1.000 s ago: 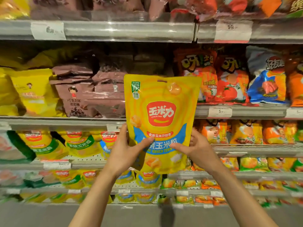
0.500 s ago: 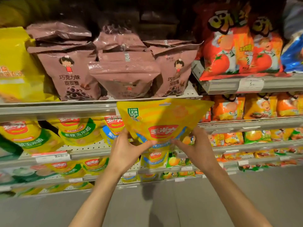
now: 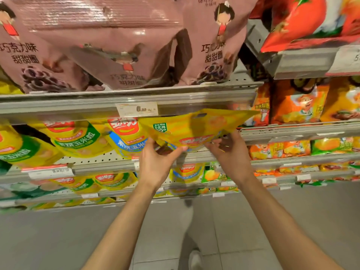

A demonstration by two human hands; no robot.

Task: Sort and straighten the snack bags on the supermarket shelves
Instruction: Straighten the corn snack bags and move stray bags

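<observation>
Two hands, left hand (image 3: 155,164) and right hand (image 3: 229,152), hold yellow snack bag (image 3: 194,127) tilted.

Both hands grip a yellow corn snack bag (image 3: 194,126), the left hand (image 3: 155,162) and right hand (image 3: 228,151) at its lower edge, tilting its top toward the shelf (image 3: 78,162) under the price tag (image 3: 137,109). Pink chocolate-ring bags (image 3: 116,45) stand above; yellow-green corn bags (image 3: 78,139) lie to the left.

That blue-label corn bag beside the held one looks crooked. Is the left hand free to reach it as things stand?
Probably not yet: the left hand grips the yellow bag, as does the right hand. The blue-label bag sits close, unblocked.
</observation>
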